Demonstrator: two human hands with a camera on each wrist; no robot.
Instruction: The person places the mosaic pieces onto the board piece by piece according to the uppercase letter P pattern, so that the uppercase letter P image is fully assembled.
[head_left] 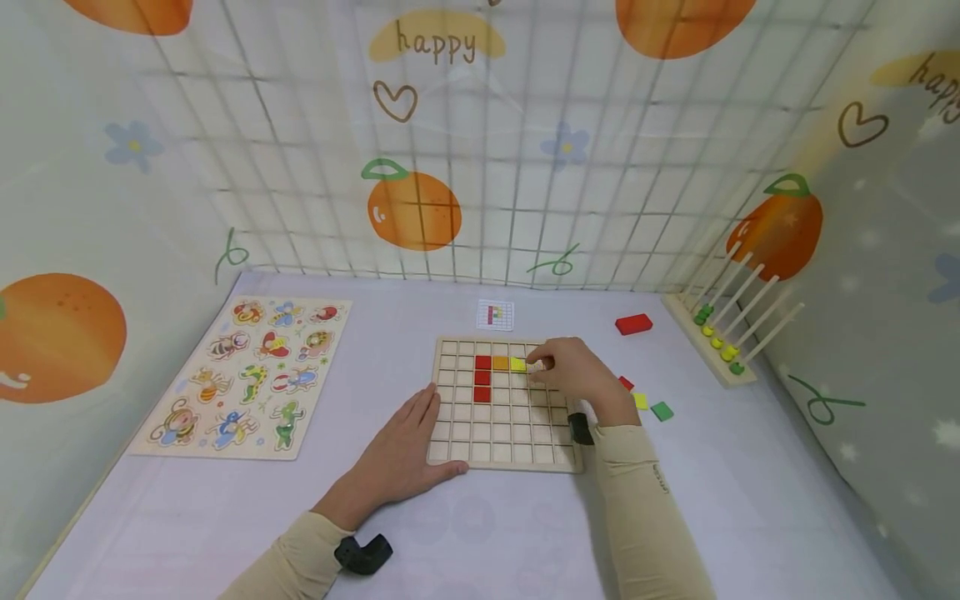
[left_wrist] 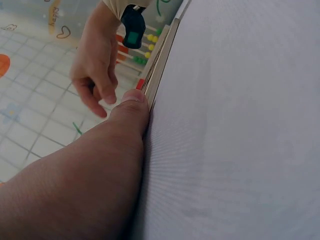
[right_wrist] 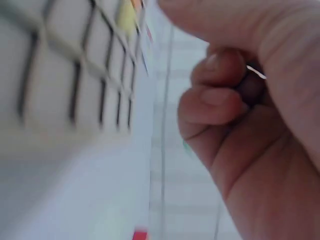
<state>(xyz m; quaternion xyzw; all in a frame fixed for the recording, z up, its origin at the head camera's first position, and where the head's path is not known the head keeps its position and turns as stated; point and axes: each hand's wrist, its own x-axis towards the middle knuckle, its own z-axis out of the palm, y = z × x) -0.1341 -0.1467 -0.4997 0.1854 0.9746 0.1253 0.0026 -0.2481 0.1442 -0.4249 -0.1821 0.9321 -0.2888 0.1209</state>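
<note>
A wooden grid board [head_left: 491, 433] lies on the table. In its upper rows sit a short column of red tiles [head_left: 482, 377], an orange tile [head_left: 500, 363] beside the top one, and a yellow tile [head_left: 518, 364] after that. My left hand [head_left: 397, 450] rests at the board's lower left corner, fingers along the left side and thumb at the front edge. Over the board's upper right, my right hand [head_left: 576, 371] hovers with loosely bent fingers, its fingertips just right of the yellow tile. The left wrist view shows nothing between its thumb and fingers [left_wrist: 95, 75].
A small pattern card [head_left: 495, 315] lies behind the board. To the right are loose red, yellow and green tiles [head_left: 662, 411], a red block [head_left: 633, 324] and a bead rack [head_left: 708, 342] with upright rods. An insect picture board [head_left: 251, 379] lies at left.
</note>
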